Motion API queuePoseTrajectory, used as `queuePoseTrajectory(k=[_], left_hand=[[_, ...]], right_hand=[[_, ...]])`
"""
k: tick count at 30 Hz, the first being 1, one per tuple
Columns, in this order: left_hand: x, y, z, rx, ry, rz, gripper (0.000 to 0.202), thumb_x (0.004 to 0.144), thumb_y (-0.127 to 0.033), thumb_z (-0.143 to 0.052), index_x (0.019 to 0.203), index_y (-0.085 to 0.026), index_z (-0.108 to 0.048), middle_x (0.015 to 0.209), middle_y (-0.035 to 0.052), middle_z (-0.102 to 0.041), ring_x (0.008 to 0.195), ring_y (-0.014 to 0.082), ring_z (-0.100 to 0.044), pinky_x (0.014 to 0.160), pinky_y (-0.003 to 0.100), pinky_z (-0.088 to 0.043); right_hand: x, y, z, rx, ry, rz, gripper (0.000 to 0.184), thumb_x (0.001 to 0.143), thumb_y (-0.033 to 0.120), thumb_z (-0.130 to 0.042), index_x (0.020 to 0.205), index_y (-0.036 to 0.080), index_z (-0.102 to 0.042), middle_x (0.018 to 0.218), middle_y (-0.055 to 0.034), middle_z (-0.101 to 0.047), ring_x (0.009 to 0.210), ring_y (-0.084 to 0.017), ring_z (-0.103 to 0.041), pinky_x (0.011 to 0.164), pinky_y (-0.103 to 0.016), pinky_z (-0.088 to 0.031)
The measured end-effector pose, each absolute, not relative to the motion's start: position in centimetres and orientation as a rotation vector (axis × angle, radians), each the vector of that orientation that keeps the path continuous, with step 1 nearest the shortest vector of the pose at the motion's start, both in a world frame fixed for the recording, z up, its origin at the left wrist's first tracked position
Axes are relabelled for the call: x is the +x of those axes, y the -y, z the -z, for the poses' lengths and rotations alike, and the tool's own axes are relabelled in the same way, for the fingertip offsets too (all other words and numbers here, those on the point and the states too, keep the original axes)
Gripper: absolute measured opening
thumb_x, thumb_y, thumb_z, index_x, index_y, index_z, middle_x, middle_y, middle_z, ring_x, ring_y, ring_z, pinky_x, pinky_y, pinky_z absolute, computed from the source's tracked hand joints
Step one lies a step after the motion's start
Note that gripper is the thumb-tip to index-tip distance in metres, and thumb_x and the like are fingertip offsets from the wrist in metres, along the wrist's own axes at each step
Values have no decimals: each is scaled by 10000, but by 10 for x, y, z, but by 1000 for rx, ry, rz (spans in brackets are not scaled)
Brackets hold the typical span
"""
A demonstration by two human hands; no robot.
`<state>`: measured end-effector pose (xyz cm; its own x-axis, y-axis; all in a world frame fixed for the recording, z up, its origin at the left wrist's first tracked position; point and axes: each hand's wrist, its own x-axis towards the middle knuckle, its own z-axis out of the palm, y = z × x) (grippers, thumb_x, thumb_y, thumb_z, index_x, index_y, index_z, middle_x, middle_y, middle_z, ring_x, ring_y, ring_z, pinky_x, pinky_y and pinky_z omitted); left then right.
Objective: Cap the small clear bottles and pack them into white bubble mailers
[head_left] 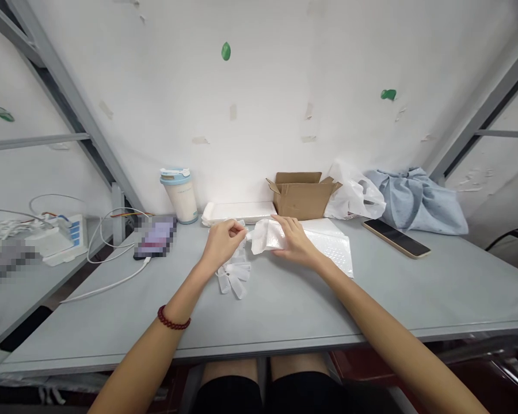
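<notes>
White bubble mailer [268, 234] gripped by right hand [294, 240].
Left hand [224, 240] pinches small clear piece [248, 236] at its end; cardboard box [303, 201] flaps open, contents hidden.

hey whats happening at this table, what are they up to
A person sits at a gray table, handling a white envelope. The right hand grips it, while the left hand pinches beside its left end; what those fingers hold is too small to tell. Small clear plastic pieces lie below the left hand, and an open cardboard box stands behind.
</notes>
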<state>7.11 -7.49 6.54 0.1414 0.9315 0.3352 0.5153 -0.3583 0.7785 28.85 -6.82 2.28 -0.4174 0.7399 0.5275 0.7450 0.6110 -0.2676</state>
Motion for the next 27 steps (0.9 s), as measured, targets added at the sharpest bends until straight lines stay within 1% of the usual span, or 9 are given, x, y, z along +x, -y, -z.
queuePoseTrajectory(k=[2, 5, 11, 15, 17, 21, 23, 24, 27], left_hand=[[70, 73, -66, 1964, -1387, -1148, 149, 702, -282, -561, 674, -153, -630, 653, 20, -639, 589, 144, -564, 514, 241, -434], [70, 72, -64, 2015, -1343, -1141, 136, 710, -261, -564, 685, -156, -648, 679, 22, -652, 629, 150, -579, 535, 239, -446], [81, 78, -56, 2113, -1157, -1129, 122, 743, -234, -563, 728, -178, -670, 749, 13, -682, 704, 150, -609, 625, 247, -477], [86, 84, -59, 2138, -1001, -1093, 174, 765, -225, -546, 866, -203, -687, 902, 15, -705, 846, 161, -626, 682, 243, -482], [84, 84, -62, 2101, -998, -1108, 191, 765, -232, -545, 889, -203, -688, 935, 20, -704, 871, 166, -632, 690, 242, -482], [66, 69, -65, 1896, -1257, -1314, 192, 759, -265, -529, 828, -155, -669, 855, 51, -700, 711, 160, -639, 667, 267, -489], [53, 57, -63, 1865, -1469, -1379, 188, 733, -265, -543, 819, -146, -660, 856, 61, -696, 759, 176, -635, 711, 280, -484], [47, 51, -60, 1908, -1579, -1342, 182, 714, -252, -553, 816, -146, -661, 852, 59, -696, 777, 182, -629, 734, 285, -476], [36, 39, -50, 2020, -1745, -1125, 226, 716, -260, -537, 870, -157, -666, 817, 48, -689, 740, 186, -610, 707, 291, -467]], right_hand=[[288, 68, -21, -1161, 2209, -1, 886, 663, 308, -667, 1401, 239, -181, 1266, -123, -415, 1102, -309, -374, 925, -489, -355], [286, 69, -20, -1130, 2210, 0, 891, 663, 309, -669, 1401, 238, -176, 1263, -125, -420, 1104, -310, -380, 920, -497, -358], [274, 79, -30, -919, 2149, 130, 703, 721, 228, -619, 1340, 260, -288, 1200, -99, -485, 1064, -276, -437, 896, -452, -391], [267, 82, -29, -858, 2157, 171, 605, 773, 162, -536, 1325, 260, -306, 1172, -97, -504, 1061, -268, -453, 882, -451, -401], [266, 81, -26, -865, 2190, 153, 591, 780, 155, -520, 1323, 255, -308, 1160, -101, -506, 1053, -267, -460, 879, -456, -404], [270, 77, -23, -928, 2211, 103, 594, 773, 178, -547, 1314, 234, -311, 1168, -110, -491, 1044, -268, -453, 894, -453, -403], [273, 76, -23, -975, 2209, 76, 597, 772, 208, -564, 1312, 231, -309, 1174, -113, -482, 1039, -274, -446, 894, -454, -406], [274, 76, -24, -995, 2210, 64, 603, 771, 227, -571, 1312, 232, -306, 1176, -114, -477, 1038, -277, -444, 894, -459, -407], [276, 76, -23, -1034, 2231, 39, 632, 766, 271, -586, 1321, 229, -288, 1179, -123, -461, 1049, -287, -437, 906, -478, -401]])
